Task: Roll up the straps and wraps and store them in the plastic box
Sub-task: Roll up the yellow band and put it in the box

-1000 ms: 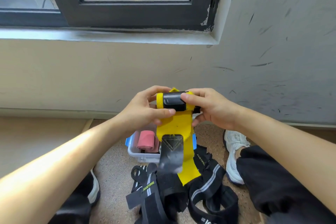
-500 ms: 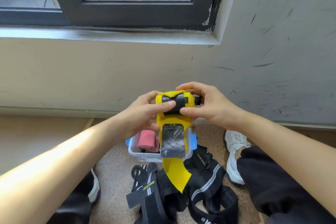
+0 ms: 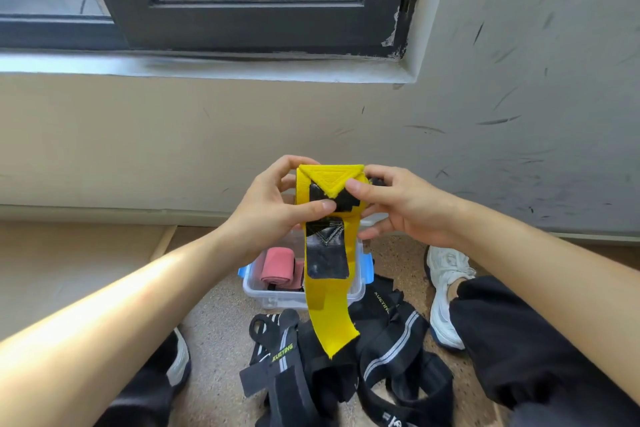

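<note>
A person crouched on a speckled floor [image 3: 218, 322] below a dark-framed window [image 3: 242, 10] holds a yellow wrap [image 3: 329, 317] at chest height with both hands. The wrap's upper part is wound into a thick roll and its free tail hangs straight down. A yellow triangular stitched tip lies folded over the top of the roll, with a black fastening patch showing beneath it. A second black patch, rectangular and marked with a V of stitching, sits on the tail just below the roll. The tail ends in a slanted edge.

The left hand [image 3: 273, 204] grips the roll from its left side, thumb pressed across the front onto the black patch, fingers curled behind. The right hand [image 3: 398, 204] grips the right side, thumb on the front near the triangular tip, the other fingers curled under and behind.

Directly below the hands, a clear plastic box [image 3: 270, 298] with blue clips stands on the floor near the wall [image 3: 173, 135]. A pink roll [image 3: 277, 267] lies inside it. The yellow tail hangs in front of the box, its end over a heap of black straps [image 3: 391, 340] lying unrolled on the floor just on the near side of the box. These straps carry pale stripes, and one bears yellow-green lettering. A white shoe [image 3: 443, 288] rests to the right of the box.
</note>
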`<state>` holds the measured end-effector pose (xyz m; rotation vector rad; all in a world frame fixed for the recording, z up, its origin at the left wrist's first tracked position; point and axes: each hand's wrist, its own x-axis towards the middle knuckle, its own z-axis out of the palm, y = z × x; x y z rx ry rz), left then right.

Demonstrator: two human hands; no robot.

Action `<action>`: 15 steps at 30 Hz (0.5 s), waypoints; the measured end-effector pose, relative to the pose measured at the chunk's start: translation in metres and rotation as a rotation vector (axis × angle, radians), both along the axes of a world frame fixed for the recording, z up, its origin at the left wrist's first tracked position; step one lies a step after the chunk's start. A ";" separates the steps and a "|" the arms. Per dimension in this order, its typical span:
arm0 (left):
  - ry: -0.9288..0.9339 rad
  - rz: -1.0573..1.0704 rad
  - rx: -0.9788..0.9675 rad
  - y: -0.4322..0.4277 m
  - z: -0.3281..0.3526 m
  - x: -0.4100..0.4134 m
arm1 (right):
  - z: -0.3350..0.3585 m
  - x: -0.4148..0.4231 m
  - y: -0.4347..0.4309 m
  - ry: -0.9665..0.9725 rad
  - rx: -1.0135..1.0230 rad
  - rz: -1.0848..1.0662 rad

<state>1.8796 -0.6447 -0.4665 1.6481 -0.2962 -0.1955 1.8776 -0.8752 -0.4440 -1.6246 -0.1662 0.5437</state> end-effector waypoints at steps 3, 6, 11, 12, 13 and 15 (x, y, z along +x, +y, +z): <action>-0.011 -0.029 -0.026 0.003 -0.001 0.003 | 0.000 -0.001 0.001 -0.038 0.051 -0.036; 0.003 -0.069 0.019 0.004 0.003 0.004 | 0.001 0.000 0.000 -0.102 0.084 -0.037; 0.129 -0.218 0.086 0.009 0.006 0.004 | 0.003 0.000 -0.002 -0.225 0.085 -0.035; 0.143 -0.223 0.094 0.009 0.007 0.004 | 0.002 0.000 -0.002 -0.251 0.073 -0.033; 0.146 -0.212 0.100 0.009 0.008 0.003 | 0.001 0.000 -0.002 -0.275 0.061 -0.030; 0.125 -0.172 0.111 0.009 0.008 0.003 | 0.001 0.000 -0.002 -0.323 0.030 -0.029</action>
